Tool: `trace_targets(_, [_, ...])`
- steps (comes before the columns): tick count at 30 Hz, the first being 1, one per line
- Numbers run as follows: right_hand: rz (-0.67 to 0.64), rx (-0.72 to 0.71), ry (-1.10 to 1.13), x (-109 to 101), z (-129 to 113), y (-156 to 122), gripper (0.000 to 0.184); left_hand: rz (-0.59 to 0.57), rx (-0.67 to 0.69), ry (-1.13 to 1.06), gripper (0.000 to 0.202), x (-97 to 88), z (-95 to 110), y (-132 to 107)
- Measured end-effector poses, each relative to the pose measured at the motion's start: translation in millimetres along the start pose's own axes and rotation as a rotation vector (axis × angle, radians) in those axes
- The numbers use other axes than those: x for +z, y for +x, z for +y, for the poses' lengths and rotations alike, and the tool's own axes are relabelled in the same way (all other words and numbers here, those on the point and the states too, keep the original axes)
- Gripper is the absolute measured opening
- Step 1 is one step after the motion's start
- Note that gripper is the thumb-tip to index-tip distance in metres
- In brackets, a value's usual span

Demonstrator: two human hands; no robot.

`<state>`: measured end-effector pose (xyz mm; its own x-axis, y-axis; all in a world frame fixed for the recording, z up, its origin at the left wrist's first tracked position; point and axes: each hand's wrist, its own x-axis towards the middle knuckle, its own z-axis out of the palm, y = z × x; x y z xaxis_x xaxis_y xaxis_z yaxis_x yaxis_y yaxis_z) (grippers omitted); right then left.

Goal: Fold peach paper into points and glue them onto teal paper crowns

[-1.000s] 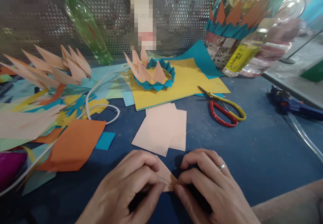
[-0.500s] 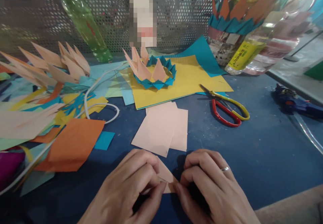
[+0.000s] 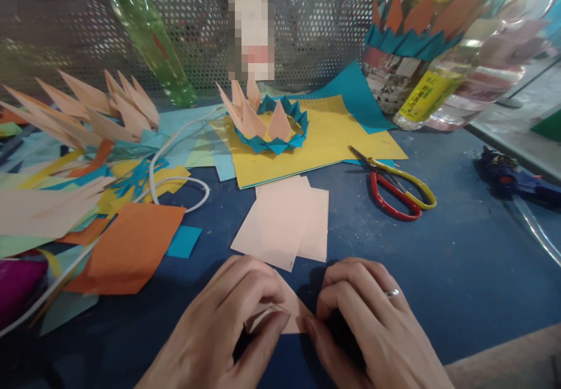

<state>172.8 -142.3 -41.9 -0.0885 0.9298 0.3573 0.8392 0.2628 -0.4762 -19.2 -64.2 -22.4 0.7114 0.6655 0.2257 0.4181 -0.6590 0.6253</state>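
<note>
Between my hands, low in the head view, lies a small pink sheet of paper [image 3: 294, 304] with a folded edge. My left hand [image 3: 232, 319] grips its left part, the thumb tip on the fold and the fingers curled over the top. My right hand [image 3: 366, 313], with a ring on one finger, pinches the sheet's right corner; the other fingers are bent. Just beyond my fingers, a few loose pink paper squares [image 3: 278, 219] overlap on the blue tabletop [image 3: 438, 272]. Farther back, a teal paper ring with pink points [image 3: 274, 141] stands on yellow sheets [image 3: 333, 126].
Scissors [image 3: 394, 184] with red and yellow handles lie to the right, and a blue glue gun [image 3: 511, 173] beyond them. Bottles [image 3: 153, 44] stand at the back. Orange paper [image 3: 131, 249], scraps, a white cable [image 3: 205, 193] and a pink-pointed paper piece [image 3: 127, 100] crowd the left.
My left thumb and fingers have parted a little, showing a raised flap of the pink sheet. My right hand stays at the corner. The view has shifted slightly.
</note>
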Motion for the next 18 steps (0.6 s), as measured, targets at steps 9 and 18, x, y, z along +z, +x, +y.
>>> trace_targets(9, [-0.003, -0.093, -0.086, -3.3, 2.0, 2.6, 0.014, 0.086, -0.028, 0.064, 0.018, 5.9, -3.1, -7.8])
trace_targets(18, [0.085, -0.168, -0.220, 3.1, -0.9, 3.7, 0.022, 0.140, 0.142, 0.220, 0.025, 4.9, -6.1, -8.6])
